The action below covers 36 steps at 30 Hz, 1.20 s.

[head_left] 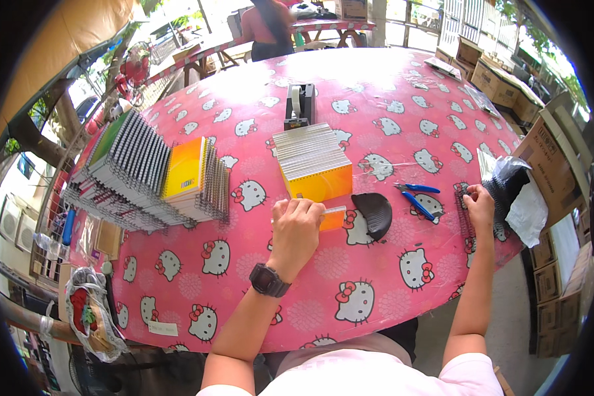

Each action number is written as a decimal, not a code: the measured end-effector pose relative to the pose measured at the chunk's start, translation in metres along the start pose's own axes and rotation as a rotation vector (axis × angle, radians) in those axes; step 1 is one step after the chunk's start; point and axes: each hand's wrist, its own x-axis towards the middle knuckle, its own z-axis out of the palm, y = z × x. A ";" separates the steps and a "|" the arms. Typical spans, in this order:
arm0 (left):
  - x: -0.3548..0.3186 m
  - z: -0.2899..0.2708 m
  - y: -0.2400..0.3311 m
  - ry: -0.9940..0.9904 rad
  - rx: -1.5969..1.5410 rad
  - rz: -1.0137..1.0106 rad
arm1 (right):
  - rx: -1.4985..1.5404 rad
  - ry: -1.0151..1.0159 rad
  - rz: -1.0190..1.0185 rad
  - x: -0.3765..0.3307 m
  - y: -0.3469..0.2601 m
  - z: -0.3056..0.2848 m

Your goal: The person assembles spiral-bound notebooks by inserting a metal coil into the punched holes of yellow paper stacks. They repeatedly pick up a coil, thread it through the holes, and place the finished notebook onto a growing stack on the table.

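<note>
My left hand (297,228), wearing a black wristwatch (268,280), has its fingers closed on a small orange pad (332,218) lying low over the table; most of the pad is hidden. Just beyond it stands a block of orange-covered pads (317,183), their pale edges facing up. To its right rest a black curved pad-like piece (374,216) and blue-handled pliers (420,200). Far over on the right, my right hand (480,203) has its fingers bent together at a bundle of dark wire binding coils (464,212), apparently pinching one.
Tall stacks of spiral notebooks (129,152) and a yellow-covered notebook (183,167) occupy the left side. A black tape dispenser (300,105) is behind the block. Black wrap (510,191) and a cardboard box (553,165) border the right edge. Someone (268,30) is in the background.
</note>
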 end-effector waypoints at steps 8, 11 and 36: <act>-0.008 0.008 0.000 0.084 -0.028 0.032 | 0.449 -0.188 -0.464 -0.070 -0.158 0.052; -0.006 0.005 -0.002 0.098 -0.043 0.050 | 0.606 -0.482 -0.460 -0.086 -0.197 0.059; -0.002 -0.002 0.011 0.109 -0.260 0.042 | 0.699 -0.808 -0.623 -0.087 -0.188 0.045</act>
